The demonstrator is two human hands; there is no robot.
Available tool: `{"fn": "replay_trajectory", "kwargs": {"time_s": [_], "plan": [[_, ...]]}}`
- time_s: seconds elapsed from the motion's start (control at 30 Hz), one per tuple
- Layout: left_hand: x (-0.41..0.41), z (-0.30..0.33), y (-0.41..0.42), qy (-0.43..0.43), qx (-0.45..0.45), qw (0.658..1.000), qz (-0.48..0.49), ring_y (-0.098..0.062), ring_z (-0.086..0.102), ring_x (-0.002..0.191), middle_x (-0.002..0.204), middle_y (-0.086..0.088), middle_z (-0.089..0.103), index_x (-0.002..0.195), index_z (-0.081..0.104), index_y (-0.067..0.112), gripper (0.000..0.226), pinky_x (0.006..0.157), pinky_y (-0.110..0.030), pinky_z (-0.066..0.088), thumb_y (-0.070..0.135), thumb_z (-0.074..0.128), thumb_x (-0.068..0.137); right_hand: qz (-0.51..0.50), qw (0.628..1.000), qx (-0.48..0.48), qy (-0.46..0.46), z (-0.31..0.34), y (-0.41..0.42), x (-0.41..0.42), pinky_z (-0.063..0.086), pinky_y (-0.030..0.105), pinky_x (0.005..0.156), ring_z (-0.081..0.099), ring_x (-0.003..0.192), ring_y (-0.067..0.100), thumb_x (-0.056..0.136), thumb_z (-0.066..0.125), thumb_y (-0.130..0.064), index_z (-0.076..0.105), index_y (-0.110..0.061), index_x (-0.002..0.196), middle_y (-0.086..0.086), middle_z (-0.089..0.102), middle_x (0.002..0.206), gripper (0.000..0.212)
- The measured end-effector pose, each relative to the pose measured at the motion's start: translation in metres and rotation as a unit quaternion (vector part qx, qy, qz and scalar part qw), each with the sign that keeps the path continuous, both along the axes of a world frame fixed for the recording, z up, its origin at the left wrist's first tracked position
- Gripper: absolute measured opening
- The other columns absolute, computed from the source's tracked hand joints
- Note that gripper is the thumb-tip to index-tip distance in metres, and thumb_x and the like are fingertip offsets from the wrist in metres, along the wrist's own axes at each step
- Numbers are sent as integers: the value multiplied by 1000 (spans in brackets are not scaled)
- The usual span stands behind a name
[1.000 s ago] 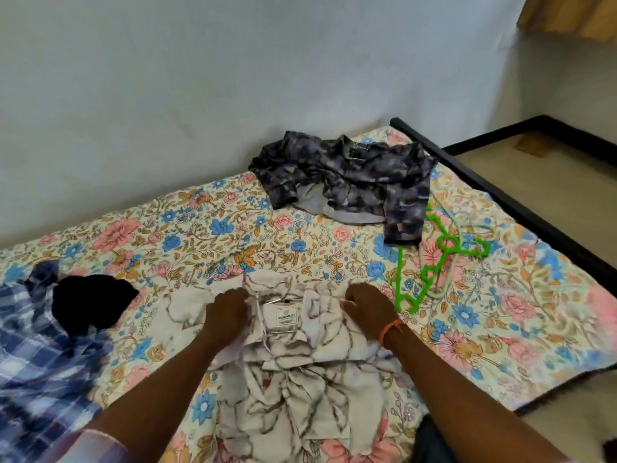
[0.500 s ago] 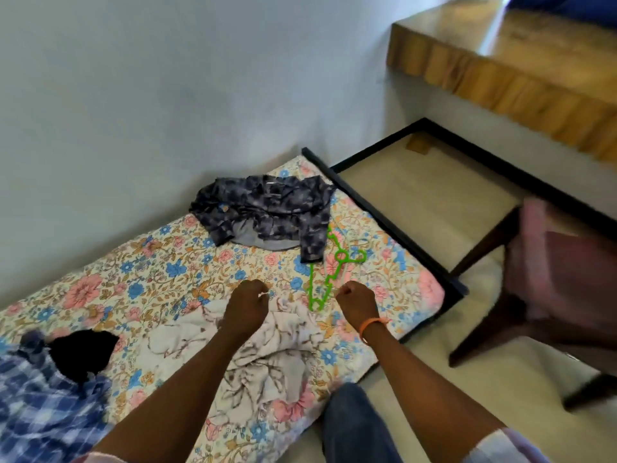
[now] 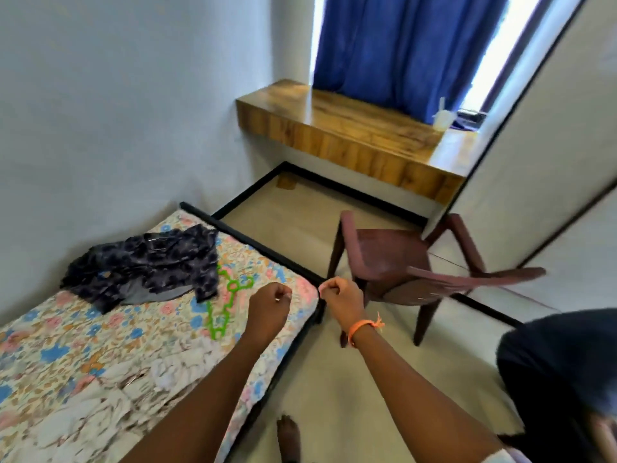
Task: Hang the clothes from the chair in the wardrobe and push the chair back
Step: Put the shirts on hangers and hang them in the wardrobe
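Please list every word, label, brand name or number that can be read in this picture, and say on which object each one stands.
None can be read.
Clear container on the wooden desk: any label is too small and blurred.
Dark patterned shirt, green hanger, floral bedsheet, maroon chair: no text shows.

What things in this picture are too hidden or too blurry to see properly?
- Head view: the white patterned shirt is motion-blurred and partly behind the left forearm; whether a hanger is in it is unclear.
- Whatever the left hand and right hand pinch is too small to tell.
- The pale container on the wooden ledge is too small and blurred to identify.
- The wardrobe's inside is out of frame.
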State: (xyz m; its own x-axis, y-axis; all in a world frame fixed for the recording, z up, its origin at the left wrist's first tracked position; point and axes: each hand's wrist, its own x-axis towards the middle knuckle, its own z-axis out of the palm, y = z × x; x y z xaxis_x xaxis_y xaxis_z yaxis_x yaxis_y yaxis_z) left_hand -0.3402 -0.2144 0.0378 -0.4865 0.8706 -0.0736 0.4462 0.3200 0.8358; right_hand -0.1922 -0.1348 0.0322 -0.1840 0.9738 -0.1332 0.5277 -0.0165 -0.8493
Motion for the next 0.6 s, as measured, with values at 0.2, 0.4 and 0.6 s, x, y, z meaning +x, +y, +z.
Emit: {"fn": "replay_trajectory", "kwargs": {"time_s": [0.2, 0.4, 0.6], "plan": [[114, 29, 55, 2, 8, 995, -95, -16, 63, 87, 88, 1, 69, 89, 69, 15, 10, 74, -26, 43, 15, 59, 92, -111, 991, 8, 68, 34, 26, 103, 56, 41, 83, 69, 80, 17, 84, 67, -14, 69, -19, 73, -1, 72, 77, 13], [218, 56, 138, 8, 62, 990, -127, -7, 62, 80, 83, 9, 67, 87, 69, 19, 9, 71, -21, 44, 15, 61, 90, -119, 988, 29, 98, 55, 84, 189, 59, 39, 77, 68, 77, 16, 85, 66, -13, 70, -19, 77, 0, 71, 77, 11], [308, 86, 225, -11, 94, 986, -137, 0, 60, 80, 84, 14, 64, 94, 66, 24, 11, 65, -7, 43, 16, 59, 95, -122, 985, 68, 98, 96, 169, 285, 56, 30, 73, 68, 77, 18, 92, 63, -14, 68, -18, 82, 3, 71, 78, 12]]}}
